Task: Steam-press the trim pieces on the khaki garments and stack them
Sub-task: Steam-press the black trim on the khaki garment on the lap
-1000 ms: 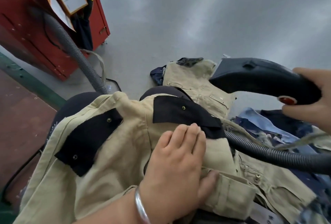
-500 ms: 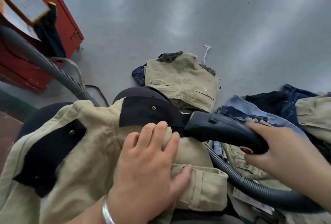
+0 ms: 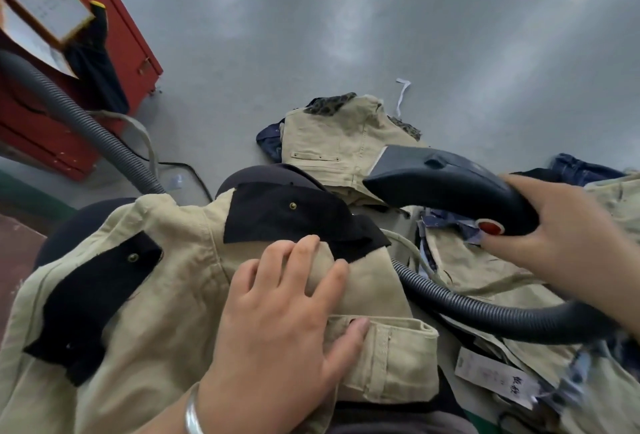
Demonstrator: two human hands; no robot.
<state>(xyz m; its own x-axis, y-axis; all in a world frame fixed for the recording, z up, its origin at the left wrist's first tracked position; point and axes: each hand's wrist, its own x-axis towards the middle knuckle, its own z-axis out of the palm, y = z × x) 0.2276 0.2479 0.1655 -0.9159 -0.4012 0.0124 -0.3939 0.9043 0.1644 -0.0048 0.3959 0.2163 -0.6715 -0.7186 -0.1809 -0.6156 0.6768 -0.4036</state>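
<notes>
- The left hand (image 3: 277,322) lies flat on the khaki garment (image 3: 180,295), fingers (image 3: 304,260) straight and slightly spread, thumb resting on a folded cuff (image 3: 391,354).
- The garment is draped over dark rounded press forms (image 3: 266,173); two black trim pieces (image 3: 294,218) (image 3: 93,295), each with a metal snap, sit on it, the right one just beyond the fingertips.
- The right hand (image 3: 561,243) grips the handle of the steam iron (image 3: 446,184), fingers curled round it beside the red button (image 3: 490,227); the iron is held above the pile, apart from the trim.
- A grey ribbed hose (image 3: 485,305) runs under that hand.
- More khaki garments (image 3: 339,142) lie stacked beyond, on the grey floor (image 3: 346,17).
</notes>
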